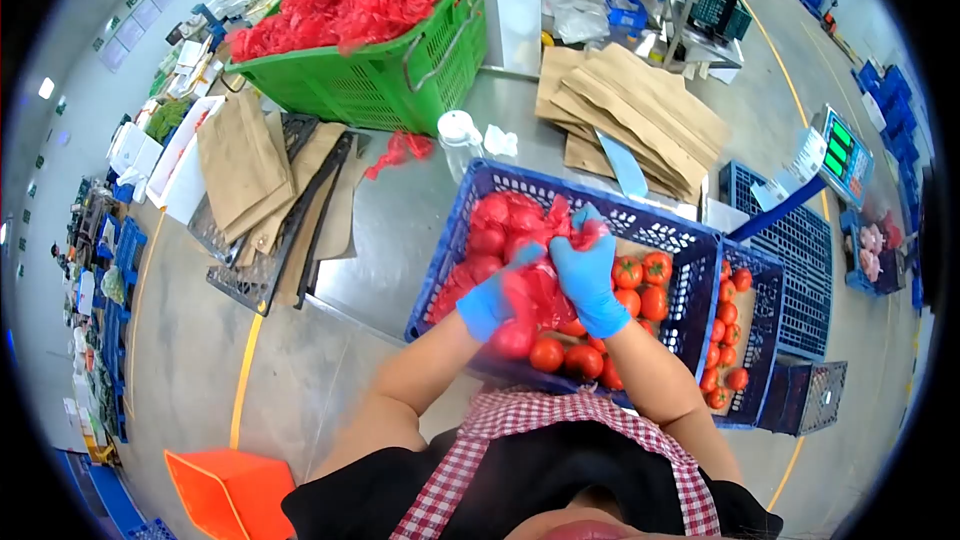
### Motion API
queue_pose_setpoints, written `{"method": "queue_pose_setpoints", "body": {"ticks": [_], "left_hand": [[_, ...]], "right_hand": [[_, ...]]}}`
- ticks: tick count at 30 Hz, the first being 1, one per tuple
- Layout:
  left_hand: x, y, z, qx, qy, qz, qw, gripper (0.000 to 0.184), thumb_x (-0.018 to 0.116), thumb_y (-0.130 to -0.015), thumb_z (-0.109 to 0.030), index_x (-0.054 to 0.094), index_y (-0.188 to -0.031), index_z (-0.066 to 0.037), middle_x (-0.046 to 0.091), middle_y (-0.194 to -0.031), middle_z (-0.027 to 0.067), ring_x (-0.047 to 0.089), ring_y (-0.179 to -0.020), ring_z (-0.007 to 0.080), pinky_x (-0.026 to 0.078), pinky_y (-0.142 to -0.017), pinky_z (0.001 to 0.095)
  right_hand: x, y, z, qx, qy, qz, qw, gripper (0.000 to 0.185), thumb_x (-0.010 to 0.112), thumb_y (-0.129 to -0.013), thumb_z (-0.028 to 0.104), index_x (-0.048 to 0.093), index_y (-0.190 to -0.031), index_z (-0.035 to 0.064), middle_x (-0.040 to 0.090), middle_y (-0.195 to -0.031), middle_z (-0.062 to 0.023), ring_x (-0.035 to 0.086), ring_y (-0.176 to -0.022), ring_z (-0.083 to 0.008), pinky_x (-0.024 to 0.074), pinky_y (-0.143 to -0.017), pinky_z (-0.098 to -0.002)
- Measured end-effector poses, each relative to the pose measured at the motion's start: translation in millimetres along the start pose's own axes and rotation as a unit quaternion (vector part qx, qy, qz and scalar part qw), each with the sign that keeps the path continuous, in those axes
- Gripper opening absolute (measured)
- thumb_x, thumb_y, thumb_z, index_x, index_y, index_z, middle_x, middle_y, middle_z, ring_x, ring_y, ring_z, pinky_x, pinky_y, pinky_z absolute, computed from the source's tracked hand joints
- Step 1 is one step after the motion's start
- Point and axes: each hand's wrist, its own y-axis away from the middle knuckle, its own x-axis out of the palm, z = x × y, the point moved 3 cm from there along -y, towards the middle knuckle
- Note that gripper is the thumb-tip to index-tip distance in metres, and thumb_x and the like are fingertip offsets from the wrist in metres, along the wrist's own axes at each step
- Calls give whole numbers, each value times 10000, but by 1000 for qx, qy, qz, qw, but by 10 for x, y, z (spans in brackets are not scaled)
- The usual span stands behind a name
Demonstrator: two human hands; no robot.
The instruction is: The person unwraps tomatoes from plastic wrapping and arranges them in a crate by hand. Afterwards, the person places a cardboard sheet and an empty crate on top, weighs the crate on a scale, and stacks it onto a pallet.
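Observation:
Both of my hands wear blue gloves and are over a blue crate (690,315). My right hand (590,275) is closed on the gathered top of a red plastic bag (541,292). My left hand (487,305) is smeared by motion, with its fingers closed around the left side of the same bag. What is inside this bag is hard to make out. Filled red bags (490,225) lie in the left part of the crate. Loose tomatoes (628,271) sit in its right part and near edge, partly hidden under my wrists.
A green basket (440,60) heaped with red bags (350,0) stands behind, near a clear lidded cup (459,135). Cardboard sheets (640,105) lie at the back. A second tomato crate (765,340) and a scale display (842,155) are at right; an orange bin (235,495) stands lower left.

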Motion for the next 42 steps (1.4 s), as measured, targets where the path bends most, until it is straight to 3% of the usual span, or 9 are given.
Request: {"method": "queue_pose_setpoints", "body": {"ticks": [8,13,15,19,23,27,31,39,42], "left_hand": [[772,-56,-1538,300,-346,-126,880,502,662,-740,-95,513,-1215,-29,561,-1170,78,516,-1104,185,396,-986,323],[1868,-442,-4040,523,-728,-221,383,810,748,-699,-409,409,-1277,48,553,-1155,243,560,-1056,309,461,-888,394],[1681,-663,-5137,466,-746,-459,126,1268,701,-559,-687,54,-1447,-53,81,-1426,358,56,-1327,520,222,-1055,560],[1651,-843,-4698,525,-817,-205,-119,516,609,-773,-322,518,-1238,-118,474,-1246,250,436,-1163,416,387,-956,472],[733,-1042,-1859,244,-836,46,489,410,671,-766,-175,564,-1141,-49,572,-1119,110,545,-1032,261,417,-917,361],[-338,-895,-99,-13,-842,113,528,691,692,-774,-341,412,-1323,-28,484,-1275,172,471,-1177,301,381,-984,376],[-877,-858,611,-46,-976,109,181,938,710,-665,-511,292,-1397,-100,468,-1255,177,470,-1097,382,416,-898,471],[-647,-663,933,-64,-986,151,40,977,756,-562,-545,293,-1396,-331,380,-1316,194,370,-1162,479,421,-873,559],[-843,-856,797,-87,-974,142,156,926,786,-529,-494,377,-1348,-360,337,-1352,207,353,-1196,479,439,-882,543]], "right_hand": [[-374,-596,200,113,-131,182,968,520,622,-830,229,436,-1281,48,469,-1248,-82,457,-1121,-197,351,-982,-335],[-803,-171,-95,196,-38,142,970,418,626,-848,179,505,-1224,44,524,-1192,-46,486,-1081,-147,377,-964,-297],[-987,109,-231,259,31,128,957,338,640,-839,156,565,-1146,37,576,-1108,-35,512,-1054,-144,394,-946,-291],[-1609,576,-462,304,-3,3,953,340,623,-830,113,567,-1152,21,607,-1048,-43,559,-966,-125,442,-874,-269],[-2169,869,-608,294,315,-52,901,505,661,-778,187,512,-1233,26,598,-1106,-145,583,-1013,-238,450,-887,-332],[-1901,843,-664,175,472,149,851,645,712,-687,244,484,-1267,80,496,-1198,-191,511,-1057,-359,429,-924,-395],[-1796,779,-931,-3,672,222,707,586,706,-669,237,530,-1215,117,495,-1199,-172,448,-1127,-358,389,-946,-475],[-1906,662,-1153,32,642,346,684,700,696,-651,329,437,-1299,392,431,-1275,-155,424,-1158,-382,434,-863,-531],[-1941,539,-1273,60,613,402,678,718,711,-625,424,434,-1287,403,439,-1274,-156,426,-1143,-409,460,-800,-564]]}}
